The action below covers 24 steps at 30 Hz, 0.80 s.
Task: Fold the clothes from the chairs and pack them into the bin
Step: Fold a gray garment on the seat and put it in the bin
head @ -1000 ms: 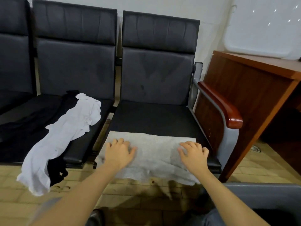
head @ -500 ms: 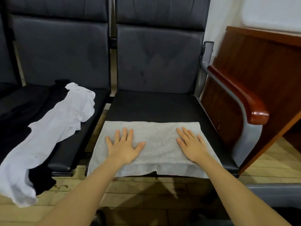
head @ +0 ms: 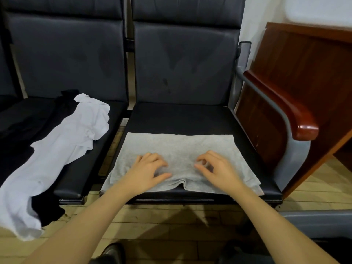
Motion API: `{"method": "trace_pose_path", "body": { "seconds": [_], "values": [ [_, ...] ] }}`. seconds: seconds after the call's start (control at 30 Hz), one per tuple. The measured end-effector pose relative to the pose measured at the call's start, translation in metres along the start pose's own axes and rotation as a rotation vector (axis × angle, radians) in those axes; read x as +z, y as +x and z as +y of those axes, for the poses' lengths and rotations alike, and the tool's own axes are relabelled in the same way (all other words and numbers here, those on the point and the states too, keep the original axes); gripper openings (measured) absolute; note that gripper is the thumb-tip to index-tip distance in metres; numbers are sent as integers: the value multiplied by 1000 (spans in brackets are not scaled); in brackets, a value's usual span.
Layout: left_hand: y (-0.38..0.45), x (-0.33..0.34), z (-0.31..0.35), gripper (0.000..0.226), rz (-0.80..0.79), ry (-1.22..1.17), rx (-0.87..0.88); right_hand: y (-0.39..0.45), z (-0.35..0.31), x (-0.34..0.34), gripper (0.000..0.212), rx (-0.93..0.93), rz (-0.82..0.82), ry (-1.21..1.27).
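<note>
On L seat: white garment, black cloth.

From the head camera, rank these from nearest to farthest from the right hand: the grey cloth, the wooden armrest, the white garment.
From the right hand:
1. grey cloth, directly under it.
2. wooden armrest, to its right.
3. white garment, far left, on the next seat.

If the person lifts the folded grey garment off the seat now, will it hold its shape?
Probably not. The grey garment looks thin and floppy: it bunches into a ridge between the left hand and right hand. Its layers lie loose at the near edge, so they would likely sag or slide apart unless supported underneath. It seems light.
</note>
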<state>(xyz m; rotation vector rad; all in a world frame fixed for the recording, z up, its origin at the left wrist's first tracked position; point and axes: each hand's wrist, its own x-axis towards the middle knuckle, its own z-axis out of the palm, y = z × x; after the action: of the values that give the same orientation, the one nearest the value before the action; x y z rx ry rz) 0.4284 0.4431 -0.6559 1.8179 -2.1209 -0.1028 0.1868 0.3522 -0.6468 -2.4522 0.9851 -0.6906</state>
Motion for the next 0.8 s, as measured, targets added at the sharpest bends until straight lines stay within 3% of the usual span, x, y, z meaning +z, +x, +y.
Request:
{"method": "trace_pose_path", "body": {
  "seconds": [0.07,0.2,0.3,0.37,0.5,0.67,0.8],
  "values": [
    [-14,-3,-3,76,-6,3,-19,-12,-12,5,29,29,-30,-12],
    [-40,-7,-11,73,123,66,-97,-36,-16,13,47,153,12,-260],
    [-53,-5,-6,102,12,90,-275,-44,-14,16,78,287,31,-328],
    [-58,3,-7,120,-73,111,-319,-45,-10,19,88,294,3,-345],
    [-63,2,-27,112,-133,79,-319,-46,0,11,92,246,-89,-385],
    [-68,-10,-31,61,-201,36,-287,-53,7,-1,80,193,-118,-334],
    [-69,-15,-27,65,54,-27,-264,-53,1,-6,35,221,77,-163]
  ]
}}
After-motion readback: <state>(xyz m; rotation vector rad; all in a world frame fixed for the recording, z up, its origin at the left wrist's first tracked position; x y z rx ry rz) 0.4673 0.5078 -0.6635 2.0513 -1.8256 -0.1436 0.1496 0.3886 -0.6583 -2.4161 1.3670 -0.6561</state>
